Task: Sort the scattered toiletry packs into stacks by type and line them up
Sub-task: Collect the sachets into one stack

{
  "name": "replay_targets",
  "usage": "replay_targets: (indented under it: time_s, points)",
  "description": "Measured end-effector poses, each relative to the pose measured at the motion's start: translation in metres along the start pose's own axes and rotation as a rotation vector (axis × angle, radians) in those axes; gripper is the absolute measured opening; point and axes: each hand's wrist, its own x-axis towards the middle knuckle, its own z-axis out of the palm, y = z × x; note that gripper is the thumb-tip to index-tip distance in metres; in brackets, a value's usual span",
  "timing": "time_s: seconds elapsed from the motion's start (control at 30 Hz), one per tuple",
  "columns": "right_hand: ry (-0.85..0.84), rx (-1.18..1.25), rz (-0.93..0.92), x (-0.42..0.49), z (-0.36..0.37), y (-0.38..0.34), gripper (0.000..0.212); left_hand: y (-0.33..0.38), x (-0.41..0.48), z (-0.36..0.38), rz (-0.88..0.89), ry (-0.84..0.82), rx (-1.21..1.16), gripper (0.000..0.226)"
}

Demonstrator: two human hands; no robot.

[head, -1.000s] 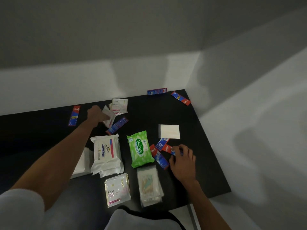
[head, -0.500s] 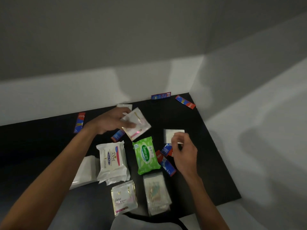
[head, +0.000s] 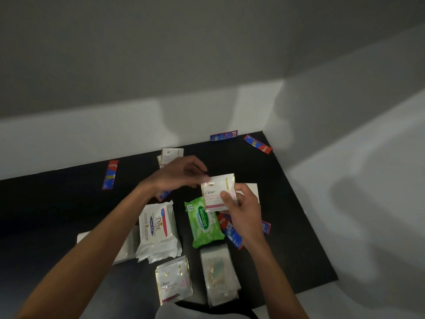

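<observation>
Both hands hold one small white Dove sachet [head: 215, 192] in the air above the black table [head: 287, 226]. My left hand [head: 177, 176] pinches its top left corner. My right hand [head: 241, 210] grips its lower right side with the thumb on the front. Below lie a stack of Dove sachets [head: 172, 282], a stack of Dove wipes packs [head: 158, 229], a green Sanicare pack [head: 203, 221] and clear cotton-swab packs [head: 218, 277]. More Dove sachets [head: 171, 154] sit at the back. Red-blue toothpaste sachets [head: 230, 233] lie under my right wrist.
Single toothpaste sachets lie at the left [head: 110, 174], against the back wall [head: 224, 135] and in the back right corner [head: 257, 143]. A white pack [head: 251, 189] shows behind my right hand, another [head: 126, 247] under my left forearm. White walls close the back and right.
My left hand picked a Dove sachet up from the back and carried it right and nearer. My right hand left the toothpaste sachets, rose and took hold of it too.
</observation>
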Motion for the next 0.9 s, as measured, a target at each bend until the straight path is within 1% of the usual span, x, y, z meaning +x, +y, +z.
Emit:
replay_targets:
  time_s: [0.07, 0.17, 0.2, 0.23, 0.37, 0.4, 0.5, 0.57, 0.67, 0.8, 0.83, 0.9]
  points:
    - [0.029, 0.033, 0.026, -0.002, -0.006, 0.002, 0.015, -0.019, 0.023, -0.015, -0.081, 0.195, -0.055, 0.028]
    - [0.078, 0.051, 0.056, -0.002, -0.016, 0.004, 0.016, -0.055, 0.060, -0.038, -0.227, 0.550, 0.020, 0.022]
    - [0.095, 0.052, 0.064, -0.002, -0.018, 0.004, 0.017, -0.068, 0.071, -0.045, -0.274, 0.619, 0.067, 0.024]
    - [0.111, 0.047, 0.071, -0.002, -0.021, 0.005, 0.017, -0.079, 0.080, -0.051, -0.329, 0.652, 0.114, 0.028]
    - [0.148, 0.040, 0.082, -0.005, -0.031, 0.008, 0.016, -0.108, 0.107, -0.064, -0.490, 0.696, 0.197, 0.054]
    - [0.151, 0.040, 0.081, -0.006, -0.034, 0.008, 0.016, -0.114, 0.115, -0.065, -0.523, 0.704, 0.179, 0.062]
    - [0.159, 0.057, 0.071, -0.008, -0.042, 0.006, 0.016, -0.114, 0.126, -0.058, -0.622, 0.751, 0.171, 0.099]
    - [0.166, 0.059, 0.069, -0.009, -0.046, 0.006, 0.015, -0.113, 0.130, -0.054, -0.664, 0.730, 0.226, 0.113]
    - [0.175, 0.065, 0.081, -0.011, -0.051, 0.009, 0.016, -0.120, 0.134, -0.049, -0.690, 0.710, 0.272, 0.117]
    - [0.184, 0.057, 0.095, -0.012, -0.054, 0.012, 0.017, -0.129, 0.138, -0.052, -0.696, 0.733, 0.166, 0.116]
    - [0.184, 0.055, 0.099, -0.012, -0.054, 0.012, 0.017, -0.130, 0.139, -0.053, -0.695, 0.707, 0.179, 0.114]
    - [0.184, 0.054, 0.111, -0.011, -0.054, 0.013, 0.017, -0.130, 0.138, -0.054, -0.682, 0.680, 0.157, 0.100]
